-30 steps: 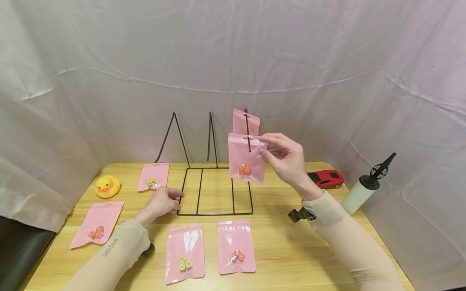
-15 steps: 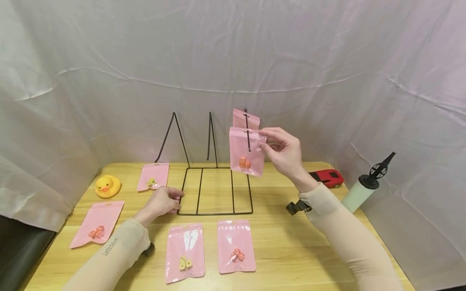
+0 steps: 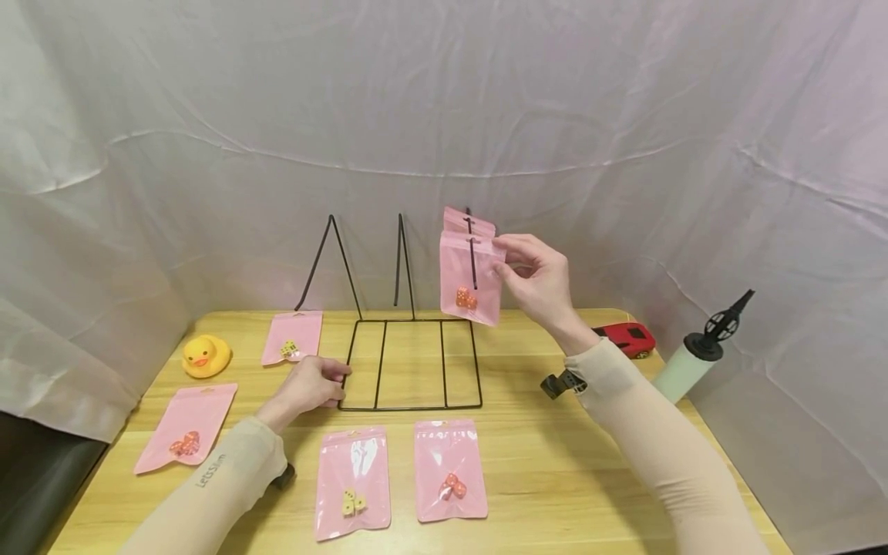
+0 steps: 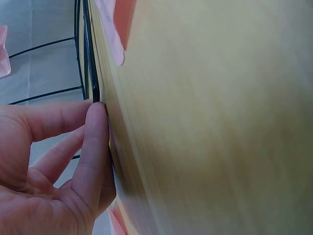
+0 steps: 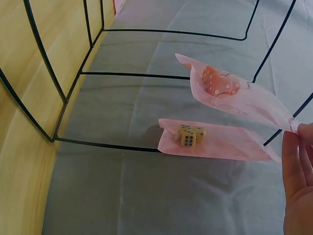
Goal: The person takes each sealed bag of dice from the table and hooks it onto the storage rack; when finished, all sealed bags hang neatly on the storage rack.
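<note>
My right hand [image 3: 539,279] pinches the top right edge of a pink zip bag [image 3: 469,266] holding orange dice [image 5: 220,83]. This bag hangs on the right arm of a black wire rack [image 3: 411,408], the arm running through its top hole. Behind it on the same arm is another pink bag [image 5: 230,142] with yellow dice [image 5: 188,137]. My left hand [image 3: 310,384] grips the left side of the rack's base, thumb and finger pinching the wire [image 4: 91,73]. The rack's left arm [image 3: 315,266] and middle arm [image 3: 398,262] carry no bags.
On the table lie pink bags with yellow dice [image 3: 352,470], [image 3: 301,327] and pink bags with red dice [image 3: 451,455], [image 3: 197,408]. A rubber duck [image 3: 206,356] sits left. A red toy car [image 3: 627,339] and a pale green hand pump [image 3: 687,370] stand right. Grey fabric hangs behind.
My right hand has moved up and slightly left, sliding the orange-dice bag farther back along the rack's right arm, closer to the bag behind. My left hand has stayed in place.
</note>
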Demonstrator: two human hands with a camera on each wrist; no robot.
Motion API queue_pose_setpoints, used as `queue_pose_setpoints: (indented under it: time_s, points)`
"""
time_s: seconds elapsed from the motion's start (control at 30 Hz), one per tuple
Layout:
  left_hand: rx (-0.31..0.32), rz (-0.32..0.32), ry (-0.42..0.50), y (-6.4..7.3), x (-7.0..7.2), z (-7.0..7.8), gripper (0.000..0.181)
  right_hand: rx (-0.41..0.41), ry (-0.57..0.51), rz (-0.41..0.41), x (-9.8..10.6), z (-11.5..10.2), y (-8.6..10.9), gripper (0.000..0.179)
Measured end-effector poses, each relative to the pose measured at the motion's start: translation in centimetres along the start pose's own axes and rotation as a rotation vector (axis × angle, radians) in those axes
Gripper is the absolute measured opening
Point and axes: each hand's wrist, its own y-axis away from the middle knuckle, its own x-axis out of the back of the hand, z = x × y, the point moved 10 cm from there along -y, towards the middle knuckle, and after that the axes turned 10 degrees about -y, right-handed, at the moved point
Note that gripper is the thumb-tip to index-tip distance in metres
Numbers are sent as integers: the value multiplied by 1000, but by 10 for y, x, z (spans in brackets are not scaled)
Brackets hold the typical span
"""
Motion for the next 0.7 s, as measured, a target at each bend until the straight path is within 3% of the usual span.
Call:
queue_pose_setpoints:
  time_s: [0.7]
  points:
    - [11, 3, 2, -1, 0, 0, 51, -22, 153, 0, -4, 11, -14, 43]
